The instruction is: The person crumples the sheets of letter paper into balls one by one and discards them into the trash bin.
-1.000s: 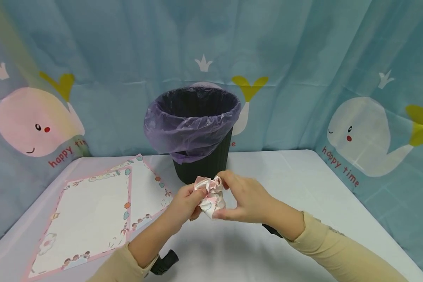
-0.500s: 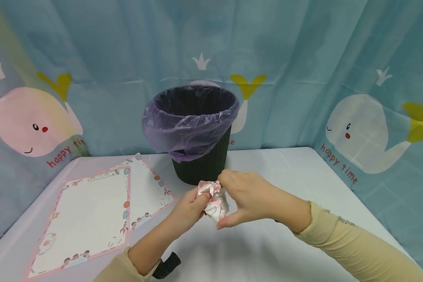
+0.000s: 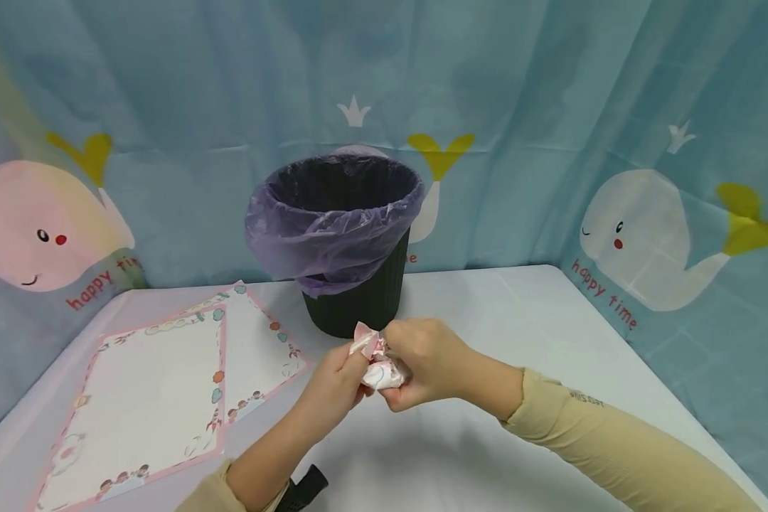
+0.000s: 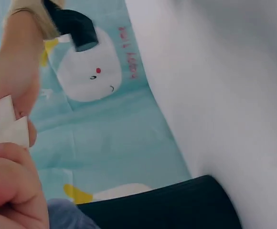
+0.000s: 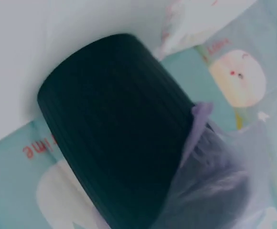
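Step in hand looks like crumpling: a wad of pink-bordered paper (image 3: 384, 374) sits between both hands just below center of the head frame, up off the table (image 3: 486, 455), in front of the bin's foot. Left hand (image 3: 334, 384) clamps it from the left, thumb on top, fingers curled under. Right hand (image 3: 427, 361) is clamped on the right side, fingers bent over it, thumb tucked in at the lower edge. Left wrist view agrees: curled fingers lower left, stiff paper corners poking out between the hands. Right wrist view has only a sliver of skin at the right edge; can't tell fingers from that one. Wad isn't compact yet, a pink-edged flap sticks up at its top left. My read: next move calls for left holding firm while right folds that flap in and squeezes, no slack or it springs open. Black bin (image 3: 365, 304) with purple liner (image 3: 336, 245) stands upper center, mouth up, well within reach I'd guess. Two flat bordered sheets, front one (image 3: 141, 398) overlapping rear one (image 3: 256, 341), lie lower left, neither touched by a hand.
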`<state>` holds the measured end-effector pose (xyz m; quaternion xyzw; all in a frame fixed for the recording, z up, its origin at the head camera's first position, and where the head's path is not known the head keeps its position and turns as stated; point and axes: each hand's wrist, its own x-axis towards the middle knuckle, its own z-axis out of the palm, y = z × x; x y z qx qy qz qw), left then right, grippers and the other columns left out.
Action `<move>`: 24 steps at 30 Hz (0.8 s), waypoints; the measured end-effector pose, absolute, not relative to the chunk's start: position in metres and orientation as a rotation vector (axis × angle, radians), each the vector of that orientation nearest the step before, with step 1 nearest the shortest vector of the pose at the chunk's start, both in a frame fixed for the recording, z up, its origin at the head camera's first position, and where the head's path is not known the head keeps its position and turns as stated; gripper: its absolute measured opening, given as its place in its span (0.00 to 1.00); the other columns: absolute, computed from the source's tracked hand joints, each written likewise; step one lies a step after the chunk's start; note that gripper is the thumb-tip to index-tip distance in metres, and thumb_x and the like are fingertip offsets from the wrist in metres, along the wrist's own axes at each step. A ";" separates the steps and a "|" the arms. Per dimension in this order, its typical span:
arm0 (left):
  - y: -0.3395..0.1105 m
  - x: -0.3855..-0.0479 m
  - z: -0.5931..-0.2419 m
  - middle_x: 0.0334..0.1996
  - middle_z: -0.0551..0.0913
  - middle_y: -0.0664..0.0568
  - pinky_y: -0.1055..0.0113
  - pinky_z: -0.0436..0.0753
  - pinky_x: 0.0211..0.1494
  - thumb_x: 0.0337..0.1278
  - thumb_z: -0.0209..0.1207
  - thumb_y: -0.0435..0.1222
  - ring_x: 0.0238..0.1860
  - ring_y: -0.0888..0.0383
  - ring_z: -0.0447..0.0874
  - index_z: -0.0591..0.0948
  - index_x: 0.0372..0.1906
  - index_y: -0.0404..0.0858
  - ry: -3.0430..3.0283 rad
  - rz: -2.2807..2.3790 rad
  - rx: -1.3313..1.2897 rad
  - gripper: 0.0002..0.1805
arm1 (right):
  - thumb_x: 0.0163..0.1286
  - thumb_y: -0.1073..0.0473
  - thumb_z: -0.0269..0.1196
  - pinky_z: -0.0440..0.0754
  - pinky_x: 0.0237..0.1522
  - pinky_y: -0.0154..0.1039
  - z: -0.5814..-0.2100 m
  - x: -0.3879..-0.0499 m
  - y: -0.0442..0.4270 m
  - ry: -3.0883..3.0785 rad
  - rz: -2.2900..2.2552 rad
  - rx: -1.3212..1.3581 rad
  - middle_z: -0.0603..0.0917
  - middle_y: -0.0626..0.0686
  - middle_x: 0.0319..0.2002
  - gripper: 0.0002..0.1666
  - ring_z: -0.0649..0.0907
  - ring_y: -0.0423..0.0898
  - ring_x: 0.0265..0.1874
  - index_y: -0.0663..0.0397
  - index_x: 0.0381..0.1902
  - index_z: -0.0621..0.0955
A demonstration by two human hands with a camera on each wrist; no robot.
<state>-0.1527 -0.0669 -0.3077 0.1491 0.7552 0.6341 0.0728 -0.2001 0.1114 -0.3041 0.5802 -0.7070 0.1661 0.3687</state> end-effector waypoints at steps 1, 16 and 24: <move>-0.068 -0.153 -0.308 0.16 0.69 0.52 0.73 0.62 0.20 0.63 0.41 0.31 0.16 0.62 0.60 0.76 0.34 0.29 2.270 1.905 0.454 0.14 | 0.46 0.53 0.62 0.59 0.16 0.24 -0.307 -0.203 0.109 -1.751 0.456 1.504 0.63 0.45 0.17 0.18 0.62 0.38 0.15 0.53 0.25 0.64; -0.090 -0.177 -0.292 0.24 0.79 0.50 0.68 0.77 0.26 0.70 0.40 0.45 0.20 0.59 0.76 0.70 0.53 0.25 2.025 1.768 0.743 0.25 | 0.68 0.57 0.52 0.69 0.20 0.26 -0.315 -0.202 0.116 -1.732 0.813 1.376 0.71 0.49 0.24 0.10 0.70 0.40 0.19 0.60 0.33 0.70; -0.086 -0.164 -0.297 0.17 0.73 0.52 0.69 0.70 0.21 0.65 0.44 0.32 0.17 0.58 0.73 0.75 0.45 0.30 2.386 1.695 0.674 0.12 | 0.47 0.53 0.71 0.65 0.21 0.31 -0.294 -0.197 0.120 -1.894 0.288 1.398 0.70 0.48 0.25 0.23 0.66 0.41 0.21 0.58 0.33 0.71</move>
